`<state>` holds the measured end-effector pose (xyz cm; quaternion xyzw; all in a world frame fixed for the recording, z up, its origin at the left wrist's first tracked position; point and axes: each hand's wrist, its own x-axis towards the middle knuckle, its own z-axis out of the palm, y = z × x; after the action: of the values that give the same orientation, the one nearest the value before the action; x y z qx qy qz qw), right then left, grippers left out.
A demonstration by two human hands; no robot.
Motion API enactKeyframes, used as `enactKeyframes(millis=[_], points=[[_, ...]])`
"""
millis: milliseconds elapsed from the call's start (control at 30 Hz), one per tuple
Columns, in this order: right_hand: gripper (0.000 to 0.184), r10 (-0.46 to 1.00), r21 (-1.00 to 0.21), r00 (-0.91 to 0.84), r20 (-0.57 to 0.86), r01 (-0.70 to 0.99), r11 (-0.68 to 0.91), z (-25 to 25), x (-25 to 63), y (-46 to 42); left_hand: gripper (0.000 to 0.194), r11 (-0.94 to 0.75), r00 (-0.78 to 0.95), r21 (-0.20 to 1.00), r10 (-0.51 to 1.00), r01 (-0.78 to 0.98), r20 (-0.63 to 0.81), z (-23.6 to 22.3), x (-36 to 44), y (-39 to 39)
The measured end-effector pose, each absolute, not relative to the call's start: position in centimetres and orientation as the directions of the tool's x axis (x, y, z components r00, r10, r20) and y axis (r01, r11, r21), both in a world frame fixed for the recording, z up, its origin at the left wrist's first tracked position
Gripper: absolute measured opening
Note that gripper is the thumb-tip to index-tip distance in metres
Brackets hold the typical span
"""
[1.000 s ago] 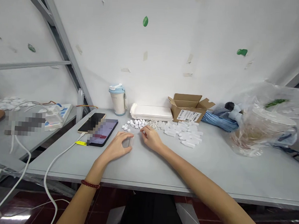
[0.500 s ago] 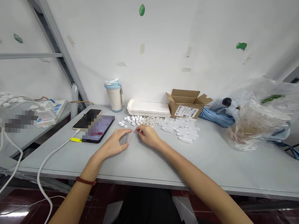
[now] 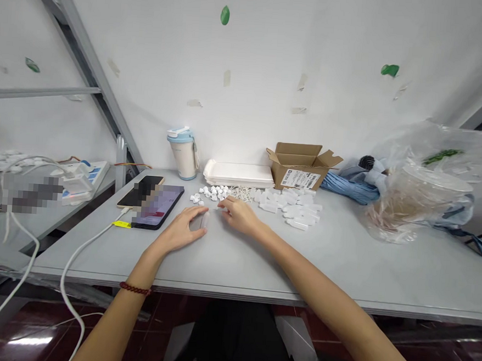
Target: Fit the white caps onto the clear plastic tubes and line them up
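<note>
My left hand (image 3: 182, 228) rests on the table with thumb and forefinger curved about a small translucent plastic bottle (image 3: 205, 220), their tips at its two ends. Just right of it, my right hand (image 3: 238, 214) is closed in a pinch at its fingertips. Whatever sits in that pinch is too small to make out. Beyond the hands lie white caps (image 3: 219, 192) and a heap of small pale pieces (image 3: 243, 193). Several more translucent bottles (image 3: 293, 203) are spread to the right of my right hand.
A phone (image 3: 141, 191) and a tablet (image 3: 160, 208) lie at left, with a white cable running off the edge. Along the wall stand a tumbler (image 3: 185, 154), white trays (image 3: 239, 175) and an open cardboard box (image 3: 301, 171). A plastic-wrapped tub (image 3: 421, 204) is at right.
Both hands keep nearly the same pose. The bottle and left hand appear slightly further left, and the gap between the two hands is a little wider.
</note>
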<state>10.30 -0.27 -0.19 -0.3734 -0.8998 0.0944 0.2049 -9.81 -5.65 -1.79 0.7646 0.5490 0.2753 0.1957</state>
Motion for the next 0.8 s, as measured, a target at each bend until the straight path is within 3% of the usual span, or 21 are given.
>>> enactKeyframes(millis=[100,200,467,800], points=[[0.033,0.759,-0.095,-0.593,0.270,0.768,0.634,1.2,11.3,0.0,0.053,-0.321,0.252,0.608,0.947,0.726,0.199,-1.7,-9.7,-5.6],[0.039,0.812,0.011,-0.543,0.214,0.832,0.554,2.0,12.3,0.2,0.053,-0.346,0.263,0.598,0.938,0.723,0.225,-1.7,-9.6,-5.6],[0.042,0.846,-0.044,-0.516,0.135,0.850,0.525,1.3,13.2,1.3,0.058,-0.381,0.314,0.612,0.924,0.693,0.218,-1.3,-9.4,-5.9],[0.040,0.835,-0.006,-0.537,0.115,0.841,0.542,0.8,13.3,1.4,0.058,-0.395,0.339,0.630,0.916,0.669,0.215,-1.2,-9.1,-6.0]])
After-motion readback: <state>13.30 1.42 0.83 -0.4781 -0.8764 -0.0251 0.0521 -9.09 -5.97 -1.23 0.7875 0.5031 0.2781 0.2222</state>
